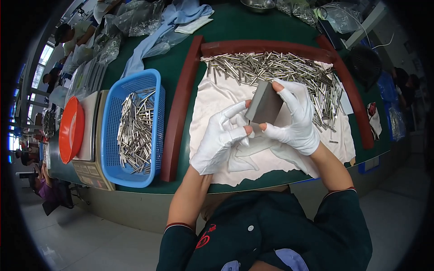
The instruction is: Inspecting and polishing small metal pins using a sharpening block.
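Observation:
A dark grey rectangular block (266,106) is held tilted over the cloth. My right hand (296,117), in a white glove with bare fingertips, grips it between the thumb at its lower edge and a finger at its top corner. My left hand (224,135), gloved the same way, is curled at the block's left edge. A thin metal pin (248,122) shows between its finger and thumb, partly hidden. Beyond both hands, many loose metal pins (271,67) lie piled on the pale cloth (205,104).
Dark red bars (183,108) frame the cloth on three sides of the green table (226,27). To the left stand a blue plastic basket (158,83) of metal pins, a scale (92,174) and an orange-red bowl (72,131). Several people are in the background.

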`<state>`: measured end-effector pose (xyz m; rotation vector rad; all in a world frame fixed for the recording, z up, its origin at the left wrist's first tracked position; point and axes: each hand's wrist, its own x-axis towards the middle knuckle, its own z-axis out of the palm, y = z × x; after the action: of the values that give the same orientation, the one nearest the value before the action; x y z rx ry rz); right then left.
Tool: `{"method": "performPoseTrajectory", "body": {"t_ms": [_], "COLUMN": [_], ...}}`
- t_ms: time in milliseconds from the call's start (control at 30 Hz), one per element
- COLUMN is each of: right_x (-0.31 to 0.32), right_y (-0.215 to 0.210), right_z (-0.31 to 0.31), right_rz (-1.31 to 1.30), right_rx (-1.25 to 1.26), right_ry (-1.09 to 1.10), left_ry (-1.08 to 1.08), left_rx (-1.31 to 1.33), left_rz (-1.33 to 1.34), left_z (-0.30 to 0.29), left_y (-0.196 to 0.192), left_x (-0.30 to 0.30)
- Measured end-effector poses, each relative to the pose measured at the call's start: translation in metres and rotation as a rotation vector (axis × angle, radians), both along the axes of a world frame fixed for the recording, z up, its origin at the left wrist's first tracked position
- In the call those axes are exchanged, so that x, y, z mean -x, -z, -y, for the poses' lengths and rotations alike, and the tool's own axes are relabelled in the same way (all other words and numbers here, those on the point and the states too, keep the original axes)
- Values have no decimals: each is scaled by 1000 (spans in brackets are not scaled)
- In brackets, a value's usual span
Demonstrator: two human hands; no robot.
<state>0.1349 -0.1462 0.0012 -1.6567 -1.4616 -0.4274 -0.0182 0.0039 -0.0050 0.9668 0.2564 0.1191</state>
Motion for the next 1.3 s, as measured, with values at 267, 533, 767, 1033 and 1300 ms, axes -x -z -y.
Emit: {"method": "performPoseTrajectory", "body": {"t_ms": [267, 533, 767, 1033, 1300], "right_x": [-18, -7, 1, 4, 7], "right_y": [1, 8, 5, 4, 5], "right_z": [3, -1, -4, -7, -8], "right_rz": [85, -9, 23, 71, 83], "right_rx": [36, -32, -10, -53, -83], "right_ry": [29, 53, 52, 51, 46], "left_ry": [-119, -171, -131, -122, -120], "left_rx": [-24, -155, -134, -139, -126], "left_rz": [-6, -40, -77, -110, -75], "left_z": [4, 9, 10, 14, 19], "left_y": [-5, -6, 0, 3, -4], "left_x": [0, -2, -3, -5, -7]}}
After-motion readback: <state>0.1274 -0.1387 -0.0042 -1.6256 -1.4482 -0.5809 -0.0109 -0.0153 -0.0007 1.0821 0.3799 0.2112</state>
